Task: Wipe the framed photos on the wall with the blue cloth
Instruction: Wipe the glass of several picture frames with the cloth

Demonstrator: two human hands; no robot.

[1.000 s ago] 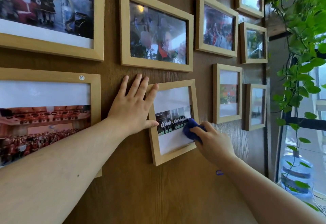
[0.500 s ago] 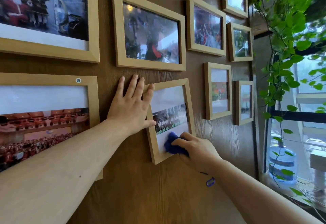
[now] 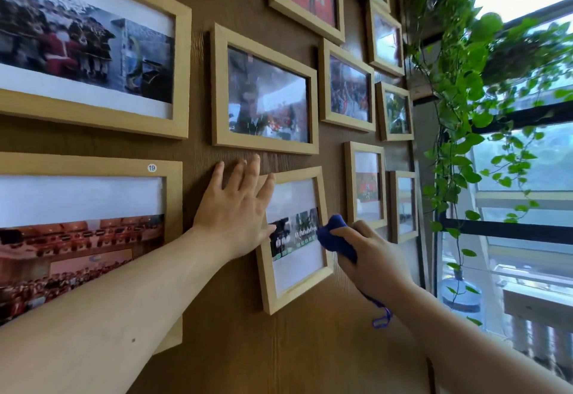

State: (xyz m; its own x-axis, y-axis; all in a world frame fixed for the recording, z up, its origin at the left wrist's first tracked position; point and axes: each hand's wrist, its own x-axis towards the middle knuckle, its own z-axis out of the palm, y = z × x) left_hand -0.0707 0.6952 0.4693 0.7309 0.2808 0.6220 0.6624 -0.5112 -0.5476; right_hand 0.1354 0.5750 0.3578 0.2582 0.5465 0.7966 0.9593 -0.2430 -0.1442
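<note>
A small light-wood framed photo [image 3: 294,279] hangs tilted on the brown wooden wall. My left hand [image 3: 235,207] lies flat with fingers spread on the wall, its thumb and little finger over the frame's left edge. My right hand [image 3: 369,257] is closed around a bunched blue cloth [image 3: 333,235], which presses on the frame's right edge at mid height. A blue loop [image 3: 383,319] of the cloth dangles below my wrist.
Several other wood-framed photos surround it: a large one [image 3: 90,195] marked 19 at the left, one [image 3: 266,96] just above, narrow ones [image 3: 366,186] to the right. A trailing green plant [image 3: 459,99] and a window [image 3: 527,176] stand at the right, with a water bottle [image 3: 462,297] below.
My right hand has carried the cloth from the lower glass up and right to the frame's right edge. The view has tilted upward. My left hand keeps its place.
</note>
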